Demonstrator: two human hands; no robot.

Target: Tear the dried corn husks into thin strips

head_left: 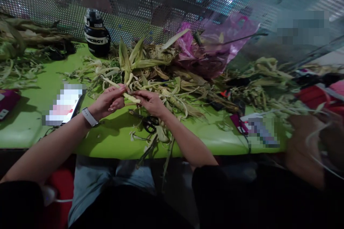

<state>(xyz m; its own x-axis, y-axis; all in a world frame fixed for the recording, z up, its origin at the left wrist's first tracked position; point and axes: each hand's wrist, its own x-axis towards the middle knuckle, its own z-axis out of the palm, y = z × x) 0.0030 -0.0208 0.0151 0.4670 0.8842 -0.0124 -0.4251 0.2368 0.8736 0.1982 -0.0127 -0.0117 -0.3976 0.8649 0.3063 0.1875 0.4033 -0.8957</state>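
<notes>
Both hands raised just above the bench (113, 141), over the near side of the husk heap (193, 87). The pale yellow piece (131, 98) slants between them: your left hand (113, 99) has its grip closed around it, thumb and fingers pressed together, while your right hand (152, 103) pinches its nearer end, fingertips almost meeting. How hard either side presses, cannot tell. For good work here: let the left grip steady the piece close to the spot the right fingers work, pull along its length rather than across, small tugs, since slender stuff like this probably snaps if bent. Fanned husk leaves (124, 57) stand just beyond your fingers; tilt the piece toward yourself to avoid snagging. Edges: a black looped handle (151, 124) lies under the right wrist, loose strips around it, some trailing over the bench's near edge, so lowering that hand straight down is awkward. Left side, the phone (64, 105) lies near your wristband (90, 116); a wide leftward swing could knock it. Far side, black jug (97, 39) and pink bag (215, 48) bound the reach. Best room: the bare green strip of bench in front, between your forearms, left of that handle.
</notes>
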